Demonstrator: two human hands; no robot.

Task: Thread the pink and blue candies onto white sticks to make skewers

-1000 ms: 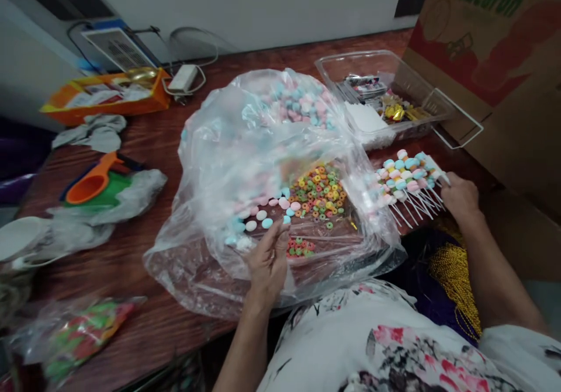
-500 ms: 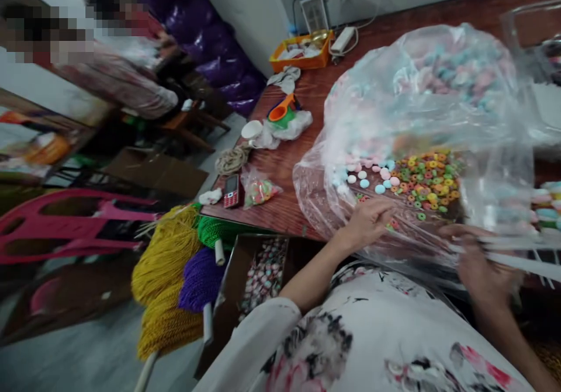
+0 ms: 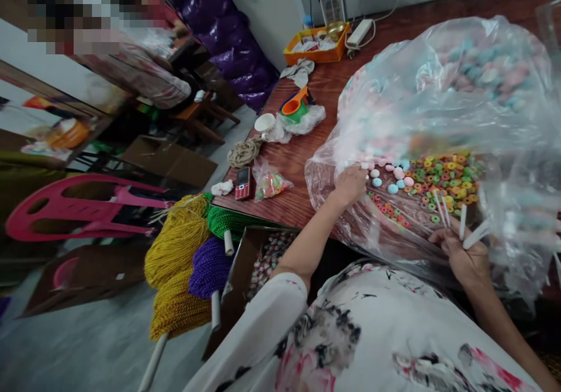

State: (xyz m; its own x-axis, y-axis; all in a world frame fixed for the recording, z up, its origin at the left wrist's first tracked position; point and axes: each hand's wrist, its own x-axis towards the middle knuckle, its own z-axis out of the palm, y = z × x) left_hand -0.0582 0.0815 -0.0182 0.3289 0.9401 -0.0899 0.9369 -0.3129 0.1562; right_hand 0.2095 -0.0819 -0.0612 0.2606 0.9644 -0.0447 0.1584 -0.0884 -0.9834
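Several white sticks (image 3: pixel 463 221) stick up from my right hand (image 3: pixel 467 255), whose fingers are closed round them at the front edge of a big clear plastic bag (image 3: pixel 394 111). My left hand (image 3: pixel 352 186) is at the bag's left side, fingers bent together beside the white and pink pieces; what they hold is too small to tell. In the bag's opening lie small yellow, orange and green rings (image 3: pixel 447 176), with round pink, blue and white pieces (image 3: pixel 393 188) to their left. More pastel pieces show through the plastic behind.
A phone (image 3: pixel 242 183), a small bag of rings (image 3: pixel 270 184), a cup (image 3: pixel 265 123) and an orange tray (image 3: pixel 318 46) are on the table. Yellow cord (image 3: pixel 177 246) and a box of beads (image 3: pixel 272 257) are below at left. Other people sit beyond.
My left hand has moved left and up to the bag's round pieces. The sticks in my right hand now point upward and fan out. The view has shifted slightly.
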